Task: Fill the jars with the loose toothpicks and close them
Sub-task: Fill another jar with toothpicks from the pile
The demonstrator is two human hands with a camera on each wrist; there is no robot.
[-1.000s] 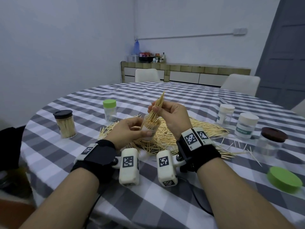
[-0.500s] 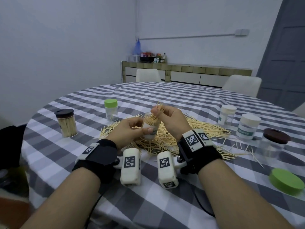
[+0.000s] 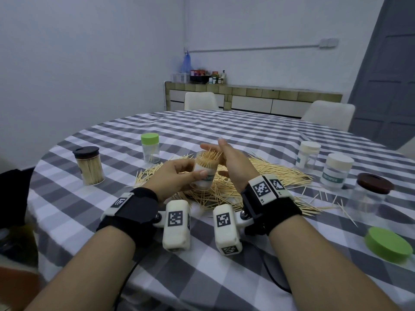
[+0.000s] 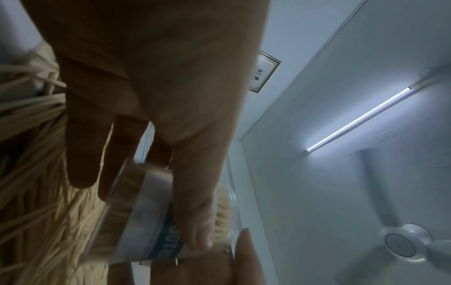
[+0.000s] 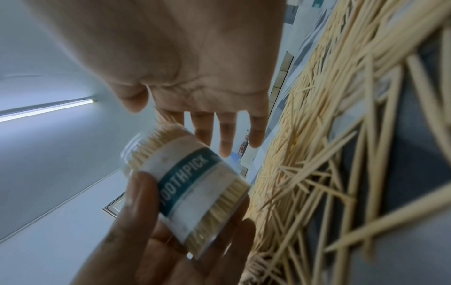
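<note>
Holding one jar (image 3: 204,170), six jars standing

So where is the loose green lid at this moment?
In the head view the loose green lid lies on the tablecloth at the near right, beyond the right forearm.

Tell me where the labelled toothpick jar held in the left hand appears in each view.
Head: centre, the jar above the toothpick pile.
Left wrist: bottom centre, under the thumb.
Right wrist: lower centre, label readable.
Shared landmark: the pile.
</note>
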